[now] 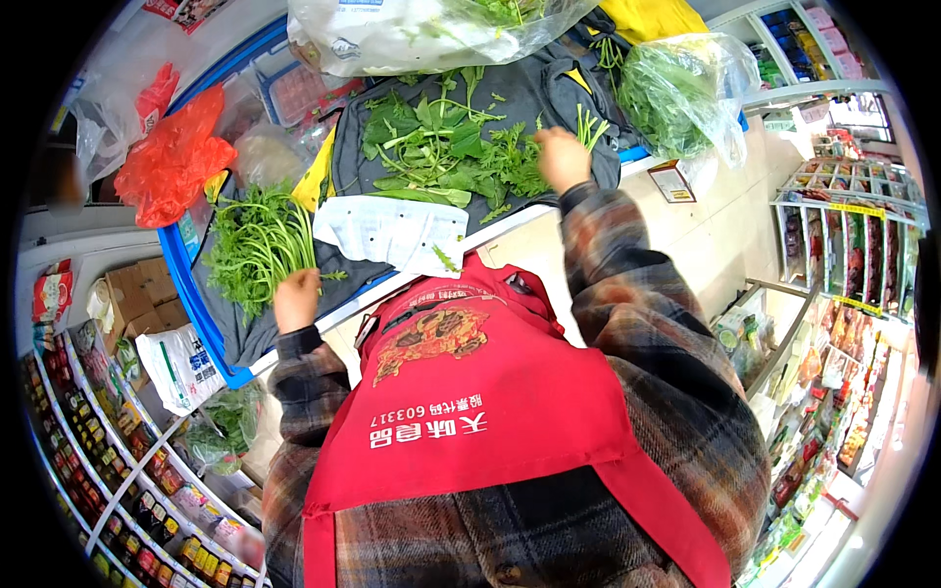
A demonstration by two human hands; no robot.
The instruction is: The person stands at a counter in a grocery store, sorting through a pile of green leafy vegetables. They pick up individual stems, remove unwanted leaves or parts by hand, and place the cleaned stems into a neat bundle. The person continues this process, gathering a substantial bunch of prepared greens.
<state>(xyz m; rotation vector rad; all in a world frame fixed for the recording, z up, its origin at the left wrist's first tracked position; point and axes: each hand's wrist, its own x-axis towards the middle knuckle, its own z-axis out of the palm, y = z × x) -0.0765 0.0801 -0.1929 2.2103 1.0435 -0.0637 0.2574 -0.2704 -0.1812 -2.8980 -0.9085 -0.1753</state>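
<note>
My left hand (pixel 297 300) is at the lower right side of a bunch of leafy greens (pixel 261 242) with pale stems; its fingers are curled, and whether they grip a stem is unclear. My right hand (pixel 564 158) is closed around a small bunch of greens (pixel 588 131), whose cut stems stick out to the right and whose feathery leaves show to the left. Between my hands, loose leaves and stems (pixel 434 140) are spread on a dark grey cloth (pixel 353 173). A white perforated sheet (pixel 397 229) lies at the near edge, with a bit of leaf on it.
A clear bag of greens (pixel 665 99) stands at the right, and a large plastic bag (pixel 441 33) at the far side. A red plastic bag (pixel 176 158) lies at the left. The blue rim (pixel 176 272) bounds the work surface. Stocked shelves (pixel 140 470) are at the lower left.
</note>
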